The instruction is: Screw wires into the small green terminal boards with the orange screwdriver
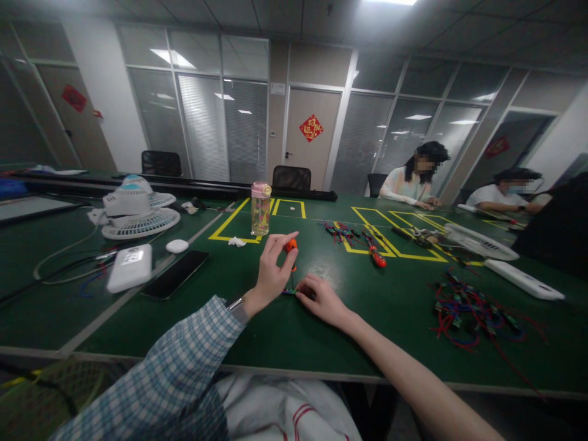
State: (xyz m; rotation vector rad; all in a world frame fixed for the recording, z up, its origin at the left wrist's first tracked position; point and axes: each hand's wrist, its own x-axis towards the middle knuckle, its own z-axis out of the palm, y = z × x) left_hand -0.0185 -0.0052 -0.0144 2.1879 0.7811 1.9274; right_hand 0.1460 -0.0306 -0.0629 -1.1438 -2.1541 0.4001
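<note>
My left hand [272,269] is raised a little above the green table [285,331], thumb and fingers pinched round a small orange-handled tool [290,247]. A thin cord runs down from the tool to a small knotted cord piece [289,291] lying on the table. My right hand [321,298] rests on the table, its fingers closed on the end of that cord piece. A checked sleeve and a wristwatch cover my left forearm; my right arm is bare.
A pile of coloured cords [473,309] lies at the right. Orange-handled tools and cords [362,239] lie ahead in yellow tape boxes. A pink-lidded bottle [260,209] stands ahead; a black phone [177,272], a white power bank [130,267] and fans [135,211] sit left. Two people sit far right.
</note>
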